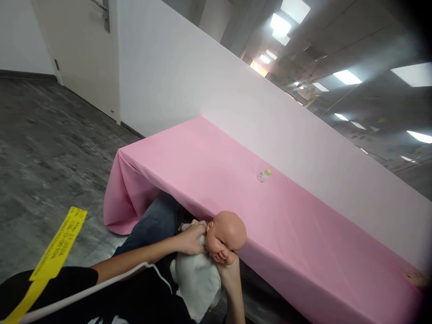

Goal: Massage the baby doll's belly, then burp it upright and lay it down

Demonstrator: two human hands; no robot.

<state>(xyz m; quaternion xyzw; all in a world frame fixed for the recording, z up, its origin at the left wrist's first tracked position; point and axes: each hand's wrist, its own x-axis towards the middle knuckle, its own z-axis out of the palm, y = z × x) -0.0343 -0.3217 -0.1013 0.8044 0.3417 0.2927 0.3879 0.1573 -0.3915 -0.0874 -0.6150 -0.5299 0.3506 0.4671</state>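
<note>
A baby doll [199, 274] in a pale whitish outfit lies across my lap, its bald head [227, 234] close to the table's front edge. My left hand [193, 237] is closed on the doll at its shoulder and upper arm, just beside the neck. Under the doll's cheek and chin, my right hand [228, 269] supports the head, with its fingers mostly hidden behind it. The doll's face is turned toward the lower part of the view.
A pink cloth-covered table [209, 157] runs along a white partition wall [189, 67]. On it lies a small clear bottle [262, 176] with a green cap. A blurred beige object [417, 278] is at the right edge. A white cable [101, 285] and yellow tag [59, 245] cross the lower left.
</note>
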